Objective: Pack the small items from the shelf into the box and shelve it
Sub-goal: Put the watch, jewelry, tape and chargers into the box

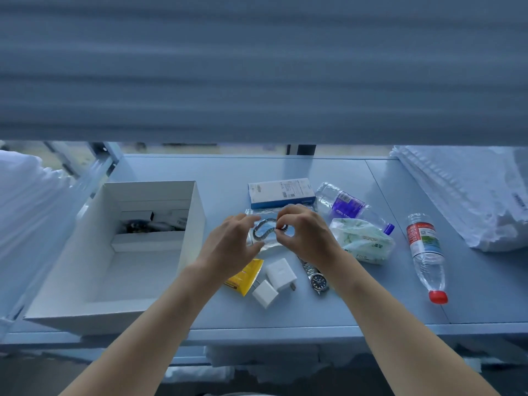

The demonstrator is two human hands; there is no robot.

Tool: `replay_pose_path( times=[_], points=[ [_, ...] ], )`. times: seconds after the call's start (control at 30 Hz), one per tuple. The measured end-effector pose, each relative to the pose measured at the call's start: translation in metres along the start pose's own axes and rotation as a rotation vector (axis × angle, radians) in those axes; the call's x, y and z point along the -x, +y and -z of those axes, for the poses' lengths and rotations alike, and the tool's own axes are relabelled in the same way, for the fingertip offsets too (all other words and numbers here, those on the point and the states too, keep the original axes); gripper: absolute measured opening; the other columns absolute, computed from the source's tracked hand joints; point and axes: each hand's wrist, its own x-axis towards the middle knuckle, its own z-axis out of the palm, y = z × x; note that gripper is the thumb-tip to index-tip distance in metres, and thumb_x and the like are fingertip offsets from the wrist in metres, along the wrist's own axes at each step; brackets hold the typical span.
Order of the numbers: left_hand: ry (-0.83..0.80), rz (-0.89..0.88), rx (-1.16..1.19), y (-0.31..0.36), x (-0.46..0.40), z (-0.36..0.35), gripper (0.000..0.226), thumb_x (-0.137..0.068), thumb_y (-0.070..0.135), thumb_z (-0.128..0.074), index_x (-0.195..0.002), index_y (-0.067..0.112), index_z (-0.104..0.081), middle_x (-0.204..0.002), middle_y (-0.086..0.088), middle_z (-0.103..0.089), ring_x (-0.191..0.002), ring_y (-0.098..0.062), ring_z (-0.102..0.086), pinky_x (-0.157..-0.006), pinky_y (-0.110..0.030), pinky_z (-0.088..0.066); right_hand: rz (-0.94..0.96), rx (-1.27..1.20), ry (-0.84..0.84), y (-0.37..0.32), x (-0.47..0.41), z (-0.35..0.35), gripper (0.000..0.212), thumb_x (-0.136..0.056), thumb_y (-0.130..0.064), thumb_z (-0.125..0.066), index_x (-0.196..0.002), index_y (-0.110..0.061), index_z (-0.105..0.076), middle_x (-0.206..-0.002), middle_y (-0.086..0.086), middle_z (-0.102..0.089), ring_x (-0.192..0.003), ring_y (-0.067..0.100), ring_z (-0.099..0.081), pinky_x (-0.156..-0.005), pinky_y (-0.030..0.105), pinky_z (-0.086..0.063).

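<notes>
Left hand: the left hand (233, 242) is raised over the middle of the shelf, thumb and fingers curled round the left edge of the clear pouch (264, 234) — a light hold.
Right hand: the right hand (303, 234) pinches the pouch's right end between thumb and forefinger, the other fingers curled in above it.
Clear pouch: held between both hands, above the shelf surface; a dark beaded bracelet (264, 228) shows through it in an arc.
Box: the white box (94, 281) stands open at the left of the shelf (343, 310), well apart from the pouch. A few small items lie at its far end, too dim to tell apart.
Loose items, near side: a yellow sachet (247, 277), two white chargers (281, 274) (265, 294) touching each other, and a steel wristwatch (315, 278) lie just below the hands.
Loose items, far side: a white-and-blue carton (281, 192) lies beyond the hands.
Right of hands: a purple-labelled bottle (351, 207) lies on its side, a green tissue pack (363, 242) just in front of it.
Further right: a red-capped bottle (427, 255) lies on its side — cap toward the near edge.
Far right: white folded sheets (463, 195) are stacked on the shelf.
</notes>
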Motion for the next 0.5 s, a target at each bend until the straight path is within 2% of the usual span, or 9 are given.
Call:
replay_pose_path(
  times=[0.07, 0.17, 0.27, 0.5],
  points=[
    [0.049, -0.037, 0.007, -0.002, -0.003, 0.011, 0.054, -0.087, 0.034, -0.076, -0.137, 0.022, -0.058, -0.12, 0.003, -0.067, -0.111, -0.021, -0.061, -0.089, -0.038, -0.052, 0.027, -0.018, 0.037, -0.019, -0.011, 0.004, 0.006, -0.085, -0.012, -0.077, -0.08, -0.009, -0.075, -0.095, 0.0, -0.07, -0.089, 0.019, -0.065, -0.077, 0.035, -0.053],
    [0.15, -0.066, 0.02, -0.014, -0.005, 0.034, 0.037, -0.089, 0.029, -0.075, -0.124, 0.021, -0.065, -0.111, 0.003, -0.07, -0.102, -0.023, -0.066, -0.082, -0.039, -0.054, 0.066, -0.032, 0.053, -0.047, -0.029, 0.002, 0.006, -0.085, -0.015, -0.077, -0.082, -0.01, -0.075, -0.095, -0.001, -0.069, -0.089, 0.02, -0.065, -0.077, 0.036, -0.053],
    [0.206, -0.078, 0.017, -0.037, -0.001, 0.06, 0.029, -0.092, 0.028, -0.073, -0.12, 0.023, -0.068, -0.109, 0.005, -0.073, -0.1, -0.022, -0.068, -0.079, -0.039, -0.056, 0.101, -0.044, 0.049, -0.074, -0.046, -0.008, 0.007, -0.086, -0.018, -0.079, -0.085, -0.011, -0.077, -0.094, 0.0, -0.069, -0.089, 0.021, -0.064, -0.077, 0.035, -0.052],
    [0.225, -0.099, -0.071, -0.108, 0.015, 0.115, 0.027, -0.088, 0.017, -0.076, -0.115, 0.024, -0.073, -0.108, 0.005, -0.076, -0.101, -0.023, -0.068, -0.079, -0.039, -0.056, 0.2, -0.013, -0.018, -0.134, -0.089, -0.044, 0.006, -0.089, -0.012, -0.075, -0.085, -0.008, -0.077, -0.095, 0.005, -0.068, -0.085, 0.024, -0.064, -0.076, 0.036, -0.052]
  ],
)
